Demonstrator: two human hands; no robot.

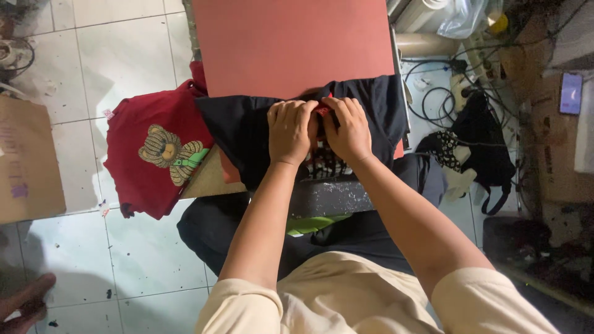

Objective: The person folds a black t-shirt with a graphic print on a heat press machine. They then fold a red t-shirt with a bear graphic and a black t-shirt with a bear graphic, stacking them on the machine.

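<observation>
The black garment (247,133) lies across the near edge of the salmon-red pad (291,43) on the worktop, part of it hanging over the front. Both hands sit side by side on it at the middle. The left hand (292,131) rests knuckles up with its fingers curled down into the cloth, pinching a fold; the right hand (349,128) does the same just beside it, the two nearly touching. Between them shows a small bit of red (323,111), perhaps a label, too small to make out. Below the hands a black-and-white printed patch (323,166) shows, mostly covered by the wrists.

To the left a red shirt (151,151) with a bear picture hangs off the worktop's side, its lower part drooping toward the tiled floor (124,55). A cardboard box (28,161) stands at the far left, cut off by the frame; what it holds cannot be seen. To the right, cables (433,93) loop on the floor next to a black bag (486,151), and a phone (570,93) with a lit screen rests on brown cartons. The clutter in the dark right-hand corner is hard to tell apart.
</observation>
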